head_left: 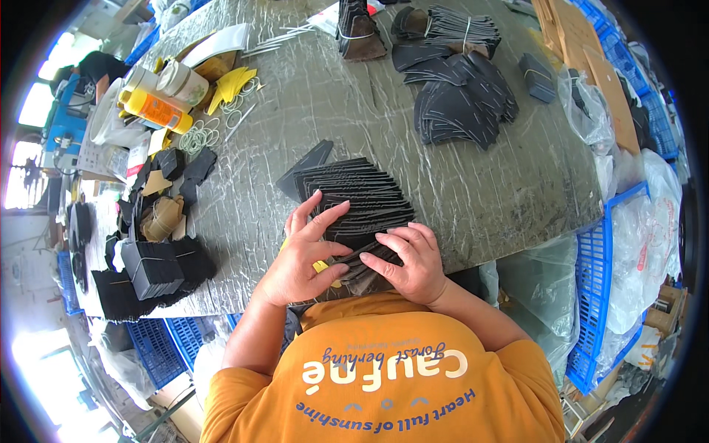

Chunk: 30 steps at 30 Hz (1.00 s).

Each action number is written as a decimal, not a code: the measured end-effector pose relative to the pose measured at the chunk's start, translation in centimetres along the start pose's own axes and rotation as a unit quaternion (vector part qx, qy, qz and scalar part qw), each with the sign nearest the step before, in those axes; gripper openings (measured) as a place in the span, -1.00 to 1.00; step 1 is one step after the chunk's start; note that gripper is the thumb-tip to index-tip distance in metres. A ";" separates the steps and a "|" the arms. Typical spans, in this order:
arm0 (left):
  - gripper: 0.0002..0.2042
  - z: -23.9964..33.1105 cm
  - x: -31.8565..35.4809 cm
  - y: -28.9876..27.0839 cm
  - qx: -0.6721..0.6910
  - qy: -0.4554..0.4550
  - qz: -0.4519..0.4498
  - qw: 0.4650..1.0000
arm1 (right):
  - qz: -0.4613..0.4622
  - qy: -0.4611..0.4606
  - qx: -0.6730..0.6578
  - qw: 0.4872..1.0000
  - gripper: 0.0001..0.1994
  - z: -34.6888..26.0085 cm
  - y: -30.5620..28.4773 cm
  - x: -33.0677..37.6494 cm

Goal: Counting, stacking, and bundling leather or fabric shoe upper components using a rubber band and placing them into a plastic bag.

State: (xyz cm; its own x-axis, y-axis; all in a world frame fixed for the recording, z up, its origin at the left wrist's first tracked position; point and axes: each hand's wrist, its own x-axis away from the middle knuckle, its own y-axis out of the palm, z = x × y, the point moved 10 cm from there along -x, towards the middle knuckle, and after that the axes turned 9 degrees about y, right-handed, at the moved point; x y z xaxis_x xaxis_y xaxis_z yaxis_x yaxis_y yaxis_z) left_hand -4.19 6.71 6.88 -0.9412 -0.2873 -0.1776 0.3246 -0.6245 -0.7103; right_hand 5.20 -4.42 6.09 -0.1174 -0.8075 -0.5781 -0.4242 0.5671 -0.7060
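A fanned stack of black, flat cut pieces (pixel 354 193) lies on the table in front of me, their edges overlapping in rows. At its near left side is my left hand (pixel 310 251), two fingers spread over the pieces, its thumb and another finger closed on the near edge. My right hand (pixel 410 258) grips the near right edge, thumb and fingertips bent over the lowest pieces. A small yellow item (pixel 320 266) shows beneath my left hand; its kind is unclear. Beyond the stack's far left corner lies a loose dark grey piece (pixel 306 168).
More fanned dark pieces (pixel 461 103) and tied bundles (pixel 464 29) lie at the far right. Left are a yellow bottle (pixel 156 111), rubber bands (pixel 199 136), scraps and a tied black block (pixel 151 269). A blue crate (pixel 591 288) stands beyond the table's right edge.
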 end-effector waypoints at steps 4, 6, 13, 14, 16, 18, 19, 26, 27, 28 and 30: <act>-0.78 -0.2 0.0 0.1 -0.010 0.004 0.003 1.000 | -0.001 0.001 -0.002 1.000 -0.67 0.0 0.0 0.0; -0.77 -0.3 0.1 0.1 -0.016 0.007 0.020 1.000 | 0.001 -0.001 -0.003 1.000 -0.67 0.0 -0.1 0.0; -0.78 -0.1 0.5 0.6 -0.087 0.039 0.033 0.995 | -0.009 0.002 -0.005 1.000 -0.68 0.1 0.1 0.1; -0.78 0.1 0.4 0.4 -0.086 0.039 0.033 0.995 | -0.008 0.002 -0.004 1.000 -0.68 0.1 0.1 0.1; -0.75 -0.1 0.3 0.7 -0.026 0.010 -0.006 1.000 | -0.011 0.003 -0.004 1.000 -0.68 0.1 0.1 0.1; -0.73 0.3 0.5 0.4 -0.004 0.019 -0.015 1.000 | -0.014 0.003 -0.003 1.000 -0.68 0.1 0.1 0.1; -0.70 0.5 0.5 0.5 0.017 0.028 -0.024 0.999 | -0.014 0.002 -0.003 1.000 -0.68 0.1 0.0 0.1; -0.73 -0.2 0.8 0.8 0.026 0.008 -0.027 0.999 | -0.019 0.002 -0.006 1.000 -0.69 0.0 0.0 0.1; -0.74 -0.3 0.8 0.8 0.025 0.004 -0.028 0.999 | -0.019 0.001 -0.007 1.000 -0.69 0.0 0.0 0.1; -0.75 -0.4 0.9 0.8 0.024 0.000 -0.029 0.999 | -0.017 0.001 -0.010 1.000 -0.70 0.0 0.0 0.1; -0.75 -0.4 0.8 0.8 0.025 0.000 -0.029 0.999 | -0.014 0.000 -0.012 1.000 -0.70 0.0 -0.1 0.2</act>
State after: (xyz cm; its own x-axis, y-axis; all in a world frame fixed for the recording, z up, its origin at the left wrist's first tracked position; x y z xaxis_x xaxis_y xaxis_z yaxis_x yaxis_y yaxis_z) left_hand -4.74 6.24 5.93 -0.9588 -0.2488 -0.1371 0.2732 -0.6753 -0.6851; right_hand 5.21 -4.60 6.06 -0.1049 -0.8234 -0.5577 -0.4494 0.5395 -0.7120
